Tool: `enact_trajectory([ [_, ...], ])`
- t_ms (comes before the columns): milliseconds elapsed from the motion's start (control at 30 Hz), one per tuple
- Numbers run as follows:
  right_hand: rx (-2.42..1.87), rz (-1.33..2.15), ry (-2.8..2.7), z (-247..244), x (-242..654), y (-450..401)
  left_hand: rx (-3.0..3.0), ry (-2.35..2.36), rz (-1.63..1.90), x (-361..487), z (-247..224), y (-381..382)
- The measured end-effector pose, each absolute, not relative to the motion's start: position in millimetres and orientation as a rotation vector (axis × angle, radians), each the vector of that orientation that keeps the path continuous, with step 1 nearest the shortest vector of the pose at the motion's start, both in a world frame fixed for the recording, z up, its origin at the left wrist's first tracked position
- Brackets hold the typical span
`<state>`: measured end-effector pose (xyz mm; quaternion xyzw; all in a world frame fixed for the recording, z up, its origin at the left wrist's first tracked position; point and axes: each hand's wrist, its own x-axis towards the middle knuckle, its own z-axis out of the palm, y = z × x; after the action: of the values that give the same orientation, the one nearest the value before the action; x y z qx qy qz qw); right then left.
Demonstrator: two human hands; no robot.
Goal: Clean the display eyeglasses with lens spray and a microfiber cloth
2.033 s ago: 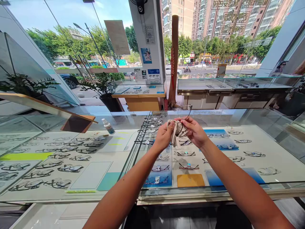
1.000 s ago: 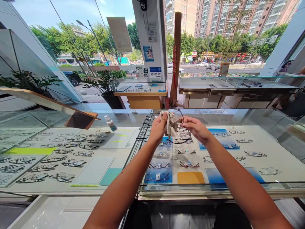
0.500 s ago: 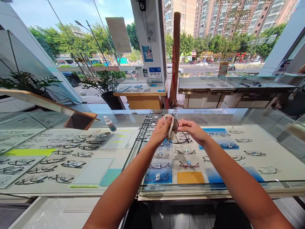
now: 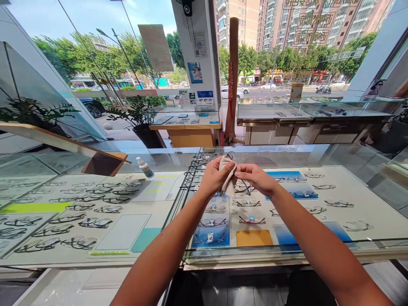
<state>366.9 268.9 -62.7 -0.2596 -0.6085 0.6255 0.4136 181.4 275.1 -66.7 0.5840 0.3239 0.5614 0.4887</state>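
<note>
A light beige cloth (image 4: 225, 177) is pinched in my left hand (image 4: 213, 175), folded around part of a pair of dark-framed glasses (image 4: 244, 187). My right hand (image 4: 255, 175) is closed on the frame of these glasses, close beside the cloth. One dark temple hangs below my right fingers, and another thin part shows above the cloth. The cloth and my fingers hide most of the lenses. Both hands are held over the glass display counter, close together.
The glass counter (image 4: 287, 250) holds rows of glasses, blue cards and an orange card (image 4: 254, 238). A white bottle (image 4: 145, 168) stands on the left part, near a wooden-framed mirror (image 4: 103, 163). Further back are other display cases (image 4: 191, 127) and a potted plant (image 4: 149, 136).
The glasses have turned in my hands, and the cloth now hangs differently, with its lower end spread out. My right hand has moved slightly left, against the cloth.
</note>
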Motion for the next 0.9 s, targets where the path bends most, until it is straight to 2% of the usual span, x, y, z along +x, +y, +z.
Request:
enact_trajectory([
  [133,-0.641,1.563,-1.576,-63.8,365.6,268.5,1.39,0.817,1.41,181.7,-68.3,277.8],
  [333,-0.657,1.576,-1.41,-56.1,377.8,271.6,1.337,0.66,1.189,178.9,-67.0,278.8],
  [600,-0.622,1.666,-1.474,-62.9,364.7,267.8,1.398,0.837,1.424,183.8,-71.9,277.6],
  [900,-0.607,1.708,-1.34,-64.0,374.4,275.6,1.393,0.699,1.172,180.9,-68.9,275.1],
])
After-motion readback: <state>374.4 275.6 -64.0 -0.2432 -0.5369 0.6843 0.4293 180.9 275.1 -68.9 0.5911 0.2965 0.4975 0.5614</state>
